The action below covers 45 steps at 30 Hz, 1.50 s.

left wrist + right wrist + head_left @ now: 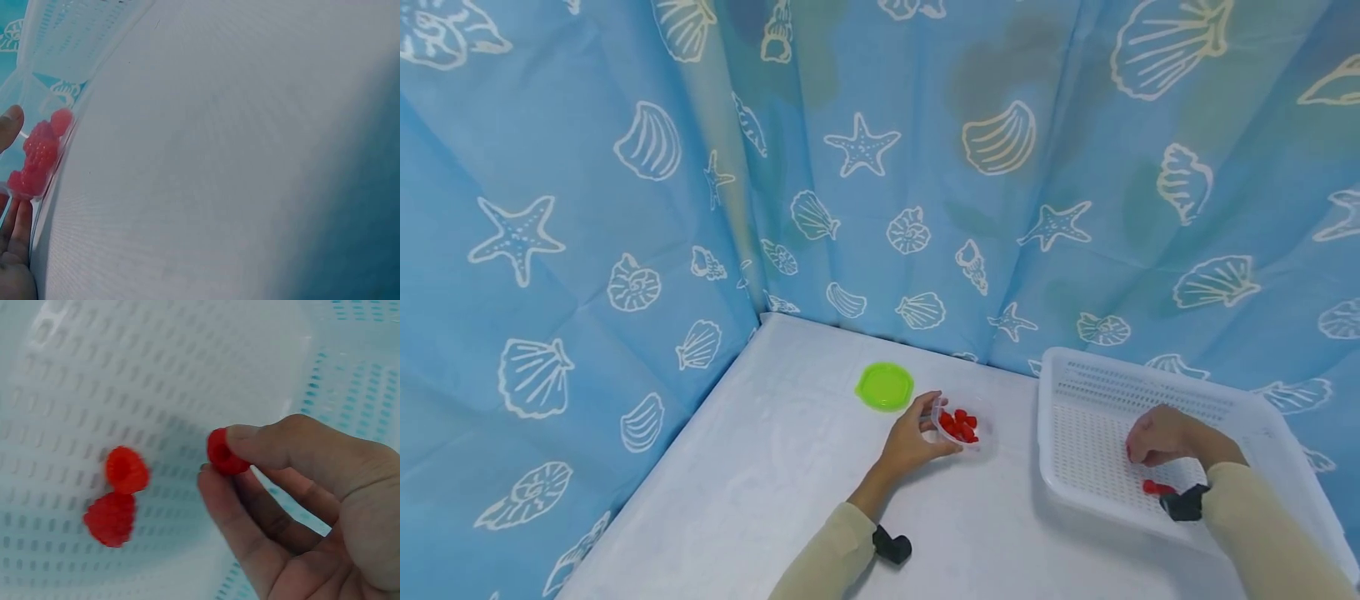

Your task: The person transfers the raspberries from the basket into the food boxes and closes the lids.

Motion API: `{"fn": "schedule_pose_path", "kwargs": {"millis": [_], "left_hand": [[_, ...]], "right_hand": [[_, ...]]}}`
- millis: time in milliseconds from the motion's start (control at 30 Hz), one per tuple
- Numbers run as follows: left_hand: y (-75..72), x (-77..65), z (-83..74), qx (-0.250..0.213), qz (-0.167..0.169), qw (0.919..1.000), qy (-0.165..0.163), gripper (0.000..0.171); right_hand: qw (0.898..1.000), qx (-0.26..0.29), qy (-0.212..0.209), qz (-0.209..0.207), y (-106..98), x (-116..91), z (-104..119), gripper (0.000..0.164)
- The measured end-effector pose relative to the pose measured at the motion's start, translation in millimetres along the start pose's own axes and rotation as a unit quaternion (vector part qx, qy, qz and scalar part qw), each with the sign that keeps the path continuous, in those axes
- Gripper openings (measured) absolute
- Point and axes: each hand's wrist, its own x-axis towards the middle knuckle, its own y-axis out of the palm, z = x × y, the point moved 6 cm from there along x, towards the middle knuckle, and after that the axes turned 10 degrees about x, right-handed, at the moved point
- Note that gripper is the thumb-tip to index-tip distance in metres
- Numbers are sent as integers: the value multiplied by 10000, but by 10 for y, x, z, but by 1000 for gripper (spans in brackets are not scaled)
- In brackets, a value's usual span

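Note:
In the right wrist view, my right hand [312,500] pinches a red raspberry [224,453] between thumb and fingers, its hollow end showing. Two more raspberries [111,519] lie touching on the floor of the white perforated basket [1047,417], below that hand. My left hand [913,437] holds a small clear container [985,429] by its side on the white table, thumb on the near side and fingers round the far side. Several raspberries [958,425] are heaped in the container. Seen from the left wrist, they press against its transparent wall.
A bright green lid [885,387] lies flat on the white-covered table [760,467], behind and left of the container. The basket stands at the right with raised walls. Blue curtains [865,217] with shell patterns border the table at the back and left.

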Motion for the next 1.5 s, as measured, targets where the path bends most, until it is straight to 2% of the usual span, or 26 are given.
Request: {"fn": "schedule_pose_path", "kwargs": {"millis": [133,233,367,633,833,1167,1500], "left_hand": [[-12,3,-18,35,-31,10000,25,90],[-13,-1,-33,51,-33,10000,31,90],[-5,-9,-38,48,-15,10000,1,90],[-5,-29,-6,72,-58,9999,-51,90],[12,-23,-34,44,-61,10000,18,90],[40,-64,-40,-26,-40,10000,-70,89],[36,-49,-45,128,-37,9999,-104,90]], "right_hand": [[9971,-40,-752,-95,-62,3,154,28],[9924,-119,-1095,-556,-104,-38,276,34],[9804,-172,-1598,-1137,-109,-155,479,36],[9532,328,-2167,-2082,33,-332,858,39],[9330,672,-2471,-2527,144,-399,1089,38],[9024,1183,-3056,-2800,518,-510,1454,34],[9020,1846,-2911,-2601,986,-477,1640,34]]}}
